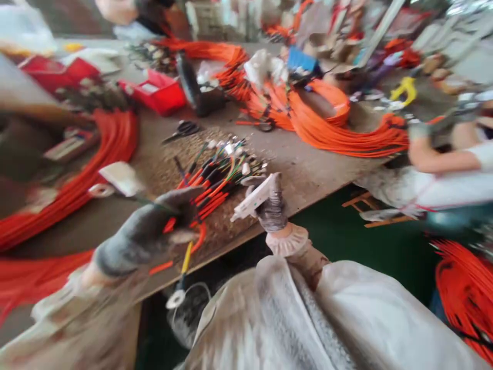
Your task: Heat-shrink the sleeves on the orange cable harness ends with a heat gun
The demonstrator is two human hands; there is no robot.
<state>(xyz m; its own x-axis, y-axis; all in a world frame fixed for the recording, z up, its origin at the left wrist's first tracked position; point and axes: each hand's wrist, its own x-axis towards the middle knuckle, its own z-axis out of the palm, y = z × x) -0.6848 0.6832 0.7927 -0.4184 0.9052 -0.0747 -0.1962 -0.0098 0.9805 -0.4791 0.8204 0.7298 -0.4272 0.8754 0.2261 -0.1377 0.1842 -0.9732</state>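
Observation:
My left hand [144,228], in a grey work glove, is closed around an orange cable [201,237] over the near edge of the table; blur hides part of the grip. Below it hangs a yellow-and-black cable end [186,259] with a white round piece [176,299]. My right hand [274,205], gloved too, grips a slim white tube [254,198] whose narrow tip points down and left. Between and beyond both hands lies a bundle of cable ends [215,174] with orange and black sleeves, thin coloured wires and white connectors.
Scissors [183,129] lie behind the bundle. Red bins [159,92] stand farther back. Coiled orange cables [327,128] spread across the right, more orange cables [115,149] on the left. A white flat piece [121,177] is near my left wrist. A co-worker's arm [442,154] reaches in at right.

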